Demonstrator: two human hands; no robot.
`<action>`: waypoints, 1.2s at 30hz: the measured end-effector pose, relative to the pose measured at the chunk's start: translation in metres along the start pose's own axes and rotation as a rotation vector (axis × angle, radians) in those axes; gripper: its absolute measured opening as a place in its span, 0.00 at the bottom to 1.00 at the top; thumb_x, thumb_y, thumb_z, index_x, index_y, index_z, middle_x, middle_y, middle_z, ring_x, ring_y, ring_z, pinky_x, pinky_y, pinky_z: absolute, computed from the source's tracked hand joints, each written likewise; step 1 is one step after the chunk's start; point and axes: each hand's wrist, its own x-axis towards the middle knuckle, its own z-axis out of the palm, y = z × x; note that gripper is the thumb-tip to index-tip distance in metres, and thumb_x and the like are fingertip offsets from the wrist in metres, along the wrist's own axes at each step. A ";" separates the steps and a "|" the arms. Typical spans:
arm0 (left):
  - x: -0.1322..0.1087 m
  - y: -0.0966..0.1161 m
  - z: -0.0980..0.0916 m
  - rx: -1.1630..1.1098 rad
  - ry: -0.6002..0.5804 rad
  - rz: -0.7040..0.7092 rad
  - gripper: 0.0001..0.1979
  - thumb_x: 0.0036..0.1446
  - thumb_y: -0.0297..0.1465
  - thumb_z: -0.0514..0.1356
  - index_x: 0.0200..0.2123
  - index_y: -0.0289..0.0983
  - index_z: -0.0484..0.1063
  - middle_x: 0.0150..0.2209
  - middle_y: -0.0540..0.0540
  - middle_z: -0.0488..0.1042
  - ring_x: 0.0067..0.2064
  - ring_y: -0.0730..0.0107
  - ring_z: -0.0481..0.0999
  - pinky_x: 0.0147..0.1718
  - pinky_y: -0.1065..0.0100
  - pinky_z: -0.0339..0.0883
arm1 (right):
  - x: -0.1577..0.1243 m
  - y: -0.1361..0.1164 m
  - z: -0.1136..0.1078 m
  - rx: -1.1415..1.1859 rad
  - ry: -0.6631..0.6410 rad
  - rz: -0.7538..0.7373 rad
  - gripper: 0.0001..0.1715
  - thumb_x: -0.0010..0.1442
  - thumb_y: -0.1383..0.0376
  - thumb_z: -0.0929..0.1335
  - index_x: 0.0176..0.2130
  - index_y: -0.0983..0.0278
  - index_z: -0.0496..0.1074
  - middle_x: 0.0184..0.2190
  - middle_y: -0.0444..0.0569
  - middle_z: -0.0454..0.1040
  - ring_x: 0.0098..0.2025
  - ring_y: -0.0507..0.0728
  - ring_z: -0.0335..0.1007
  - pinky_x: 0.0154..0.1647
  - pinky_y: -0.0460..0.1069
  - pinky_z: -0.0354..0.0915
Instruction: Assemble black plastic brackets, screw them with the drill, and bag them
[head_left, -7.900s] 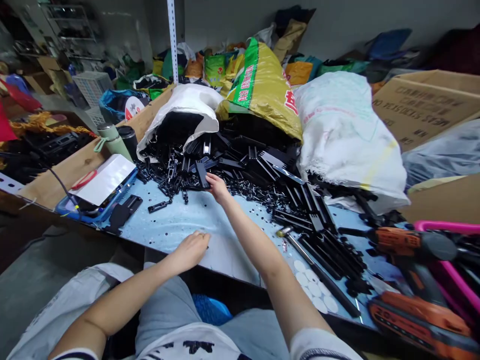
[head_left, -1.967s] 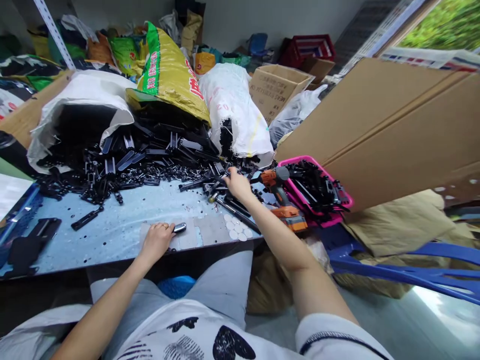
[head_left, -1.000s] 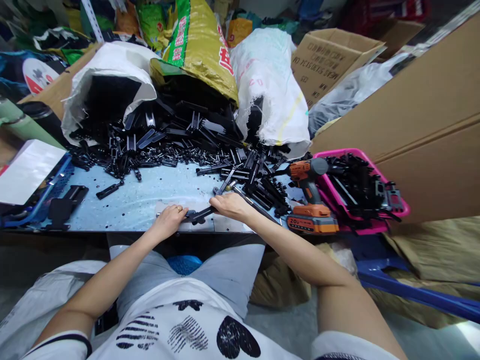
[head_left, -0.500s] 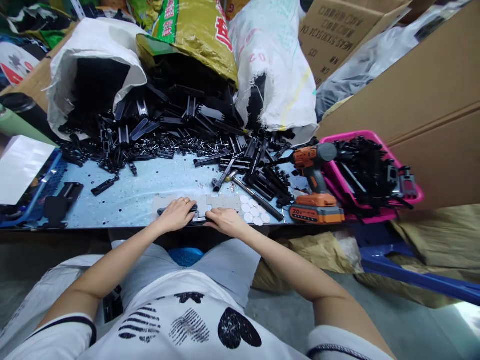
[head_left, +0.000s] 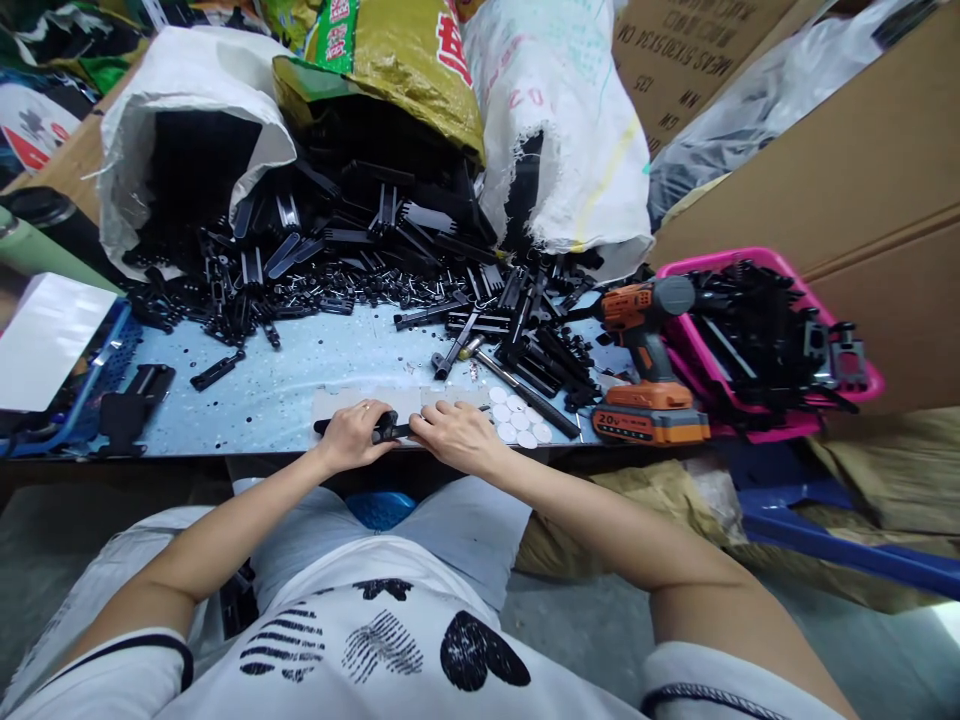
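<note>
At the near edge of the pale blue table [head_left: 300, 375], both my hands close on one long black plastic part [head_left: 388, 430] that lies on a grey pad [head_left: 397, 400]. My left hand [head_left: 352, 435] grips its left end, fingers curled over it. My right hand [head_left: 459, 436] pinches its right end. White round stickers [head_left: 519, 420] lie just right of my right hand. A heap of black plastic parts [head_left: 360, 265] covers the far half of the table.
An orange cordless drill [head_left: 643, 345] and a hammer [head_left: 517, 385] lie to the right, by a pink basket [head_left: 757, 335] of black parts. White [head_left: 570, 120] and yellow sacks [head_left: 405, 60] stand behind the heap. Cardboard [head_left: 825, 200] leans at right. A blue tray [head_left: 90, 375] sits at left.
My right hand fetched a black part from the pile at right and brought it to the near edge. Both hands now hold it on the pad, shifted slightly right.
</note>
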 end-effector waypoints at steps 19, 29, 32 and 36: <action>0.151 -0.097 -0.028 0.282 0.085 -0.391 0.17 0.61 0.25 0.47 0.51 0.33 0.66 0.48 0.36 0.69 0.51 0.56 0.65 0.47 0.59 0.61 | 0.075 0.064 0.019 0.118 0.171 0.115 0.18 0.66 0.55 0.59 0.44 0.64 0.69 0.41 0.53 0.71 0.44 0.58 0.64 0.43 0.50 0.59; 0.181 -0.096 -0.014 0.323 0.121 -0.332 0.13 0.61 0.22 0.46 0.40 0.27 0.70 0.47 0.33 0.69 0.51 0.56 0.65 0.46 0.60 0.58 | 0.226 0.110 0.030 0.161 0.104 0.427 0.17 0.63 0.69 0.57 0.48 0.62 0.67 0.46 0.54 0.70 0.49 0.58 0.65 0.46 0.51 0.63; 0.138 -0.092 -0.029 0.303 0.159 -0.383 0.12 0.63 0.27 0.48 0.42 0.28 0.68 0.43 0.35 0.71 0.45 0.61 0.69 0.43 0.64 0.60 | 0.235 0.109 0.034 0.191 0.099 0.438 0.16 0.61 0.71 0.59 0.45 0.65 0.69 0.44 0.57 0.71 0.47 0.60 0.67 0.46 0.53 0.64; 0.043 -0.082 -0.053 0.069 0.266 -0.386 0.08 0.61 0.32 0.53 0.39 0.34 0.68 0.34 0.44 0.74 0.35 0.66 0.73 0.36 0.67 0.64 | 0.219 0.098 0.034 0.313 0.238 0.420 0.20 0.59 0.71 0.60 0.51 0.66 0.65 0.46 0.56 0.71 0.45 0.59 0.68 0.47 0.54 0.63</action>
